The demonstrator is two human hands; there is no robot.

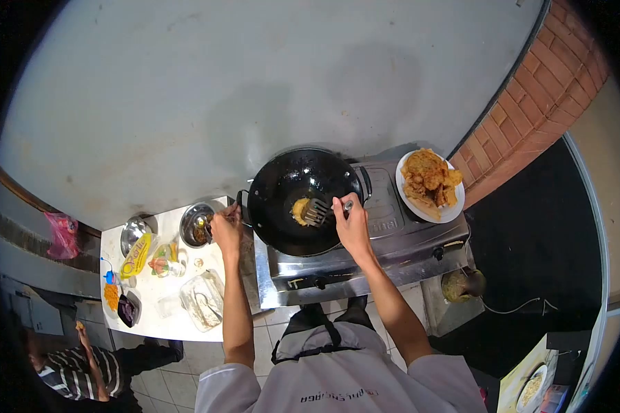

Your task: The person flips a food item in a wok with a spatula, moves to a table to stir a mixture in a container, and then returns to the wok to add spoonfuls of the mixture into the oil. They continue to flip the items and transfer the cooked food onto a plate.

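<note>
A black wok (282, 172) sits on the stove, with a thin film of oil shining inside. Near its middle lies a small golden fried piece (298, 208). My right hand (353, 230) is closed round the handle of a slotted metal spatula (317, 213), whose head touches that piece. At the wok's left side, my left hand (227, 230) is closed at the loop handle (240, 206); its fingertips are partly hidden, and something dark shows by them.
Right of the wok, a white plate (410, 202) heaped with fried food (430, 179) stands on the stove (365, 255). The white table (165, 320) at left bears metal bowls (191, 219), a yellow packet (137, 255) and a plastic box (203, 301). Another person (83, 368) is at lower left.
</note>
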